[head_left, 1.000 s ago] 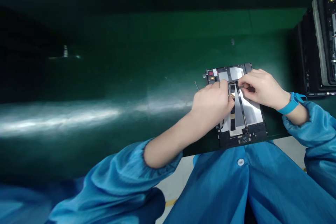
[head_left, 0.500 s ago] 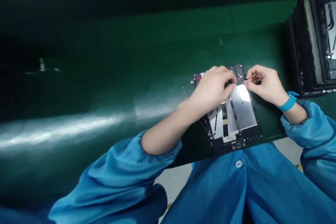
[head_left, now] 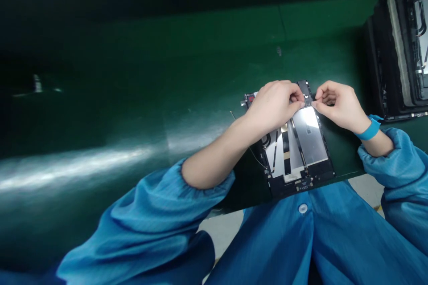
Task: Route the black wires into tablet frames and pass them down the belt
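An opened tablet (head_left: 310, 138) lies at the front edge of the table, its inside facing up with silvery panels, black strips and small circuit parts. Across its upper left part reaches my left hand (head_left: 276, 102), thumb and forefinger pinched together over the upper middle. My right hand (head_left: 339, 104) is at the tablet's upper right edge, thumb and fingertips also brought together there. Whatever sits between the fingertips of either hand is too small to make out. A thin dark wire (head_left: 256, 156) sticks out from the tablet's left side.
A stack of similar opened tablets (head_left: 396, 53) stands at the right on the green table (head_left: 133, 80). A small scrap (head_left: 279, 51) lies beyond the tablet. Something small and shiny (head_left: 37, 83) is at the far left. The table's front edge runs just before my lap.
My left hand has shifted slightly right along the tablet's upper part, its fingers still pinched. My right hand stays nearly in place at the edge. The view has moved a little.
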Motion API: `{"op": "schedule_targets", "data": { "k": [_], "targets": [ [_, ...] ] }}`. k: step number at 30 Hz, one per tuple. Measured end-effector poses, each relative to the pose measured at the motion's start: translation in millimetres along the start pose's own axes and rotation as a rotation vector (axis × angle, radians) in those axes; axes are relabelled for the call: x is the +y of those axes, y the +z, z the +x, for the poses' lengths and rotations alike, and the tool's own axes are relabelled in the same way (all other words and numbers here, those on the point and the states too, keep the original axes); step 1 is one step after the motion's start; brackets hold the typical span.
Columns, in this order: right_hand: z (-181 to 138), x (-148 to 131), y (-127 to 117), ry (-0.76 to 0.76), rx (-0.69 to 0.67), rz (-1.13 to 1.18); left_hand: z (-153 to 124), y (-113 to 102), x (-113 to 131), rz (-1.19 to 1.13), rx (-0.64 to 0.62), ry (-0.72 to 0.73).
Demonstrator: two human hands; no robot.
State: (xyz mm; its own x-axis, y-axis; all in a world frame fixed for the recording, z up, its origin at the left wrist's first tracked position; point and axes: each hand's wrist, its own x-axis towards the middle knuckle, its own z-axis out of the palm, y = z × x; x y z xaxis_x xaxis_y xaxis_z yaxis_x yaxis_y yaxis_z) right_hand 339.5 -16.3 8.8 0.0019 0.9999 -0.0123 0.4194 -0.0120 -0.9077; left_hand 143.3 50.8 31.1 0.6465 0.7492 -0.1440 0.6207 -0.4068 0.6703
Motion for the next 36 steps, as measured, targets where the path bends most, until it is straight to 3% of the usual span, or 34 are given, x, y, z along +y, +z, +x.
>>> {"op": "schedule_targets", "data": {
  "k": [5,11,16,26,36],
  "targets": [
    [0.9,2.5,-1.1,-0.011,0.015,0.042,0.1,3.1,3.5,0.079,0.003,-0.001],
    [5.8,3.6,5.7,-0.096,0.057,0.132,0.0,10.9,6.5,0.055,0.022,0.154],
    [10.8,10.9,12.3,-0.066,0.006,0.227,-0.6,14.2,5.9,0.038,0.088,0.04],
    [13.6,14.0,11.2,-0.007,-0.078,0.257,-4.8,5.4,4.9,0.027,0.069,-0.062],
    [14.1,11.0,9.3,0.041,-0.089,0.285,-6.0,7.1,-1.8,0.052,0.116,-0.044]
  ]
}}
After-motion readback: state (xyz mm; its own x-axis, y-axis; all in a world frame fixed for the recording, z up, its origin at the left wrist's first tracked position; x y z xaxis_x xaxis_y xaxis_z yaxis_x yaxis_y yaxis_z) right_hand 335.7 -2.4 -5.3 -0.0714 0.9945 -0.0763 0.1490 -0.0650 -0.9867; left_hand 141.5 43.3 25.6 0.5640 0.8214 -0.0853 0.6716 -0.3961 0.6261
